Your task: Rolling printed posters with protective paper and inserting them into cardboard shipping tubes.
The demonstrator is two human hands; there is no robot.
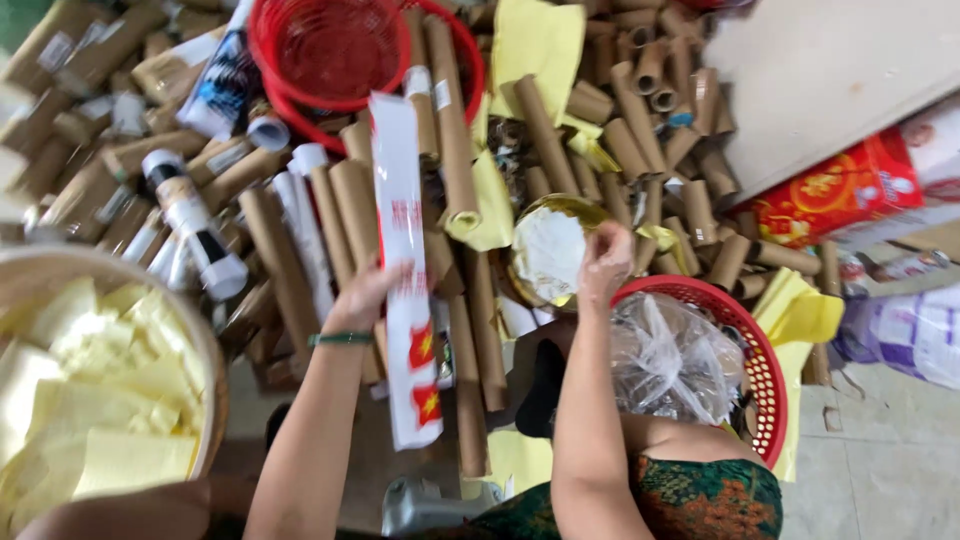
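Head view, looking down over my lap at a floor heaped with things: at far left a round basket (205, 340) holds pale yellow paper sheets (100, 400), and beyond it brown cardboard tubes (285, 260) lie in a thick pile, mixed with a few white-wrapped rolls (190, 220). My left hand (362, 298), a green band at the wrist, is closed around a long white paper sleeve with red print (405, 270), held upright over the tubes. Above it sits a red mesh basket (335, 50). Near the middle, my right hand (605, 262) pinches something small at the edge of a round gold-rimmed white disc (550, 250); I cannot tell just what it grips. Below that hand a second red basket (760, 350) rests against my knee with a crumpled clear plastic bag (670, 360) inside. Yellow sheets (535, 40) lie among more tubes. To the right are a pale board (830, 70), a red printed package (835, 190), and grey tiled floor (890, 470).
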